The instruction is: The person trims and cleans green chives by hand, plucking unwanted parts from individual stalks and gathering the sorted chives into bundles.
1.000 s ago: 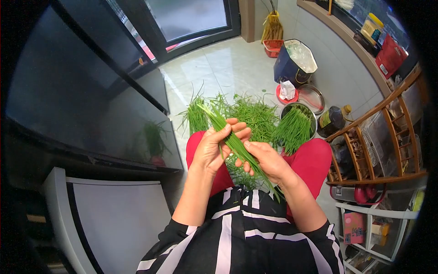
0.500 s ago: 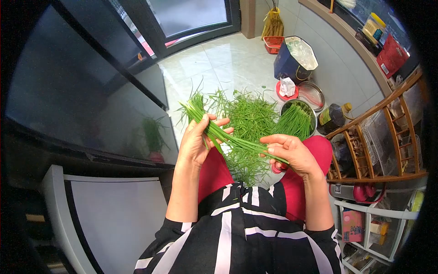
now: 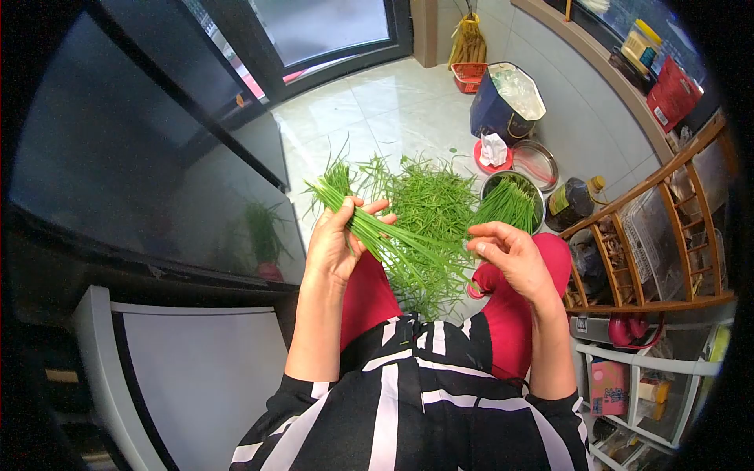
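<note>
My left hand (image 3: 334, 239) is closed round a bunch of long green chives (image 3: 369, 228). The pale cut ends stick out past the thumb at the upper left, and the thin tips fan out toward the lower right. Just beyond those tips is my right hand (image 3: 510, 257), its fingers curved and the thumb a little apart from the index finger, with nothing visible between them. Below both hands a loose heap of chives (image 3: 432, 200) lies on the floor. Beside it stands a metal bowl (image 3: 542, 210) holding a neater bundle of chives (image 3: 506, 202).
Behind the bowl are a round metal dish (image 3: 554, 169), a red lid (image 3: 491, 167) with crumpled white paper and a dark blue bin (image 3: 491, 118). At right stand a dark bottle (image 3: 572, 202) and a wooden rack (image 3: 628, 267). A dark glossy panel (image 3: 141, 173) rises at left.
My right hand has let go of the chive tips and moved slightly up and right. The freed tips now spread and hang lower, while my left hand keeps its hold.
</note>
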`<state>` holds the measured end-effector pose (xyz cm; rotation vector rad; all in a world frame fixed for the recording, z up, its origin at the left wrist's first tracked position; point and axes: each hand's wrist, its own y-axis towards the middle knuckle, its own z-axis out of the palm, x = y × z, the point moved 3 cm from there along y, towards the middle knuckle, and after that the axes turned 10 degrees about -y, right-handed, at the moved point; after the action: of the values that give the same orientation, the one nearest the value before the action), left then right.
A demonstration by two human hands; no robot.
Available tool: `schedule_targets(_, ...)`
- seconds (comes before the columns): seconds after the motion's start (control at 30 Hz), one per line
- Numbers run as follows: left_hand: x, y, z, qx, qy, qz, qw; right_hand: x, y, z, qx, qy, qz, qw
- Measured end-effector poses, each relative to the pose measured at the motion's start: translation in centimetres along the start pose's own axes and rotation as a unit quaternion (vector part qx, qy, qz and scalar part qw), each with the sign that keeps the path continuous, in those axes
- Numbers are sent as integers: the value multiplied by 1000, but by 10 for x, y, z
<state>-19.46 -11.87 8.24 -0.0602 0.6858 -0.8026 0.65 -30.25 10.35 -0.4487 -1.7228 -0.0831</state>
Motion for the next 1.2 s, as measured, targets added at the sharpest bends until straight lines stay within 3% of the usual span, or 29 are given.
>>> schedule_targets(0.13, 1, 0, 3, -15, -2, 9, 1000, 29, -7, 2, -124, -161, -94, 975)
schedule_targets(0.23, 2, 1, 5, -20, -3, 13, 1000, 51, -12, 11, -140, -203, -133, 960)
schedule_targets(0.4, 3, 3, 7, -25, -13, 27, 999, 60, -14, 19, -112, -202, -118, 966)
schedule_targets(0.47, 0, 2, 6, -35, 1, 32, 999, 57, -14, 18, -103, -182, -60, 976)
schedule_targets(0.7, -3, 3, 3, -54, -24, 63, 996, 61, -16, 19, -106, -268, -73, 955)
schedule_targets(0.77, -3, 4, 3, -54, -33, 69, 996, 64, -19, 26, -104, -369, -127, 915)
schedule_targets(0.9, -1, 9, -2, -51, -33, 66, 996, 54, -17, 43, -121, -487, -146, 853)
schedule_targets(1.03, 1, 9, 4, -64, -28, 82, 994, 43, -10, 59, -99, -523, -120, 838)
schedule_targets(1.17, 2, 14, -6, -97, -66, 85, 989, 32, -2, 60, -90, -486, -134, 859)
schedule_targets(1.2, 5, 15, -7, -97, -66, 86, 989, 26, 2, 60, -109, -369, -138, 913)
